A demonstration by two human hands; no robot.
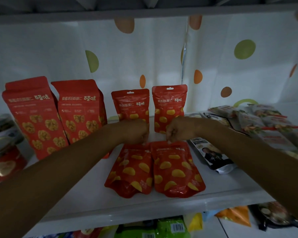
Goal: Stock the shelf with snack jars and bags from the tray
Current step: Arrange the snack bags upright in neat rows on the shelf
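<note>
Fingers [144, 139] of the left hand [136, 130] pinch the top edge of the left red bag [130, 170]; the right hand [178, 129] pinches the right red bag [176, 170]. Both lie flat on the shelf [230, 191], nearer than the fingers.

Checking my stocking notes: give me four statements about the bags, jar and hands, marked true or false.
1. The left hand pinches the left flat bag; the right hand, the right flat bag. True.
2. Two small upright bags stand behind the hands. True.
3. The walnut bags lie flat. False: the walnut bags stand upright.
4. The jar is at the right end. False: the jar sits at the left.
</note>
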